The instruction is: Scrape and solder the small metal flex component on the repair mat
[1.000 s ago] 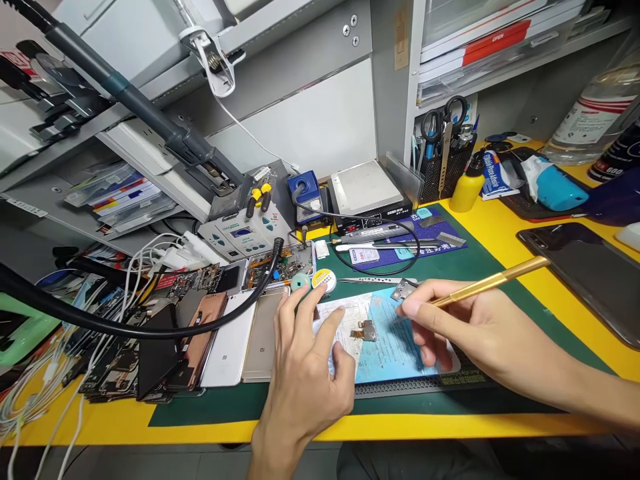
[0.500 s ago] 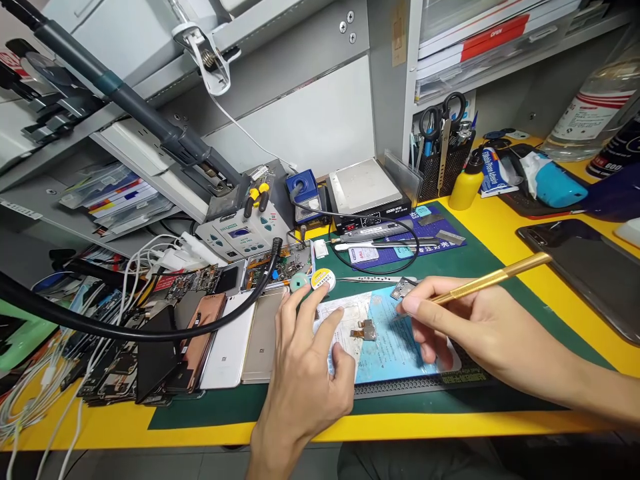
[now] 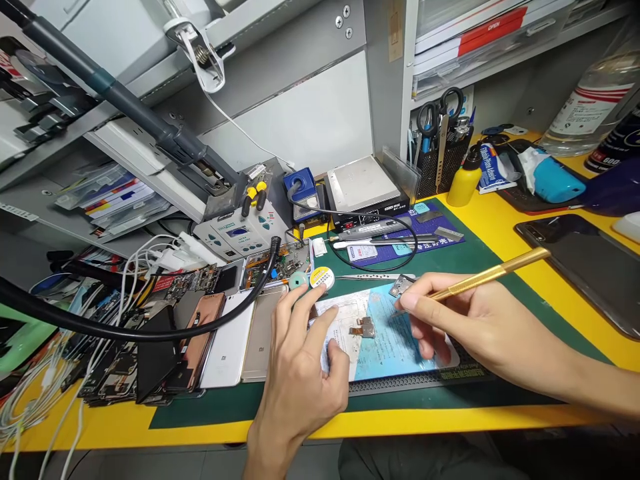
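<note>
My left hand (image 3: 300, 373) rests on the left end of a light blue work pad (image 3: 390, 340), fingers spread and pressing it down. A small metal part with a flex cable (image 3: 365, 327) lies on the pad between my hands. My right hand (image 3: 465, 327) pinches a long gold tool (image 3: 493, 272) like a pen, its tip hidden under my fingers near a small metal piece (image 3: 400, 287) at the pad's top edge.
Several phones and back covers (image 3: 220, 340) and circuit boards lie left of the pad, under a black hose (image 3: 125, 327). A solder tin (image 3: 321, 277), tweezers (image 3: 380, 277), a soldering station (image 3: 240, 230), a hot plate (image 3: 363, 187), a tool cup (image 3: 440, 163) and a yellow bottle (image 3: 463, 180) stand behind. A dark tablet (image 3: 585, 267) lies right.
Both hands hold nearly the same pose; the view has shifted slightly, and my left hand has slid a little left on the pad.
</note>
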`<state>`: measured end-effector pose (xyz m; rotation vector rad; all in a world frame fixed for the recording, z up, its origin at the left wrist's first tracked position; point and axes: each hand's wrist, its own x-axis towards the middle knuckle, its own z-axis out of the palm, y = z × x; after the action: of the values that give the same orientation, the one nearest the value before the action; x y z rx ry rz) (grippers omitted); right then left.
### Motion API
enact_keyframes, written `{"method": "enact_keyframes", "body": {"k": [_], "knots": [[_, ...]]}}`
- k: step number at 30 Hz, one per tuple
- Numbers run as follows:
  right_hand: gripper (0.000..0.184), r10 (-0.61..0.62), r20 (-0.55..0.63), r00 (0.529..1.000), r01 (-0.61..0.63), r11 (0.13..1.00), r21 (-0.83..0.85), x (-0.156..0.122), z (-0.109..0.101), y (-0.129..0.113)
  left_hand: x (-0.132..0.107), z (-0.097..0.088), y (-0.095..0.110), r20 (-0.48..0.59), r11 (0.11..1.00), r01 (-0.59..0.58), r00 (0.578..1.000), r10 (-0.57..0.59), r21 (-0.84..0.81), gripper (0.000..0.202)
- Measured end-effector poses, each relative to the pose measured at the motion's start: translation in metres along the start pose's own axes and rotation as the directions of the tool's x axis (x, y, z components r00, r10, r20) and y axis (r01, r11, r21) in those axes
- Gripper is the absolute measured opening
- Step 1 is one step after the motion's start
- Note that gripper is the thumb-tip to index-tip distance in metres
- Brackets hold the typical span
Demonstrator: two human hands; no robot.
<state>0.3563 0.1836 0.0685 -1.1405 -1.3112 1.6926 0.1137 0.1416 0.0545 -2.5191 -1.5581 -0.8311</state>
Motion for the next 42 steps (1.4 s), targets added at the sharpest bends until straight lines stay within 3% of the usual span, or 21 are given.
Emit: {"method": "enact_keyframes", "body": {"k": [5,14,33,42], "knots": [[0.049,-0.01,0.005,1.0,0.01,1.0,0.004,0.0,0.001,0.001,0.001,0.002,0.0,0.057,1.0,0.001,0.998,-0.002,0.008,0.038],[0.034,-0.015,0.003,1.0,0.015,1.0,0.027,0.0,0.001,0.002,-0.002,-0.002,0.0,0.043,1.0,0.016,0.999,-0.015,-0.016,0.037],[0.032,-0.021,-0.004,1.0,0.021,1.0,0.012,-0.001,0.0,0.002,-0.003,-0.001,-0.006,0.052,1.0,-0.005,0.999,0.005,0.005,0.041],[0.034,-0.016,-0.006,1.0,0.016,1.0,0.021,0.002,0.0,0.001,0.002,-0.007,0.004,-0.033,0.998,0.001,0.999,-0.004,-0.07,0.029]]}}
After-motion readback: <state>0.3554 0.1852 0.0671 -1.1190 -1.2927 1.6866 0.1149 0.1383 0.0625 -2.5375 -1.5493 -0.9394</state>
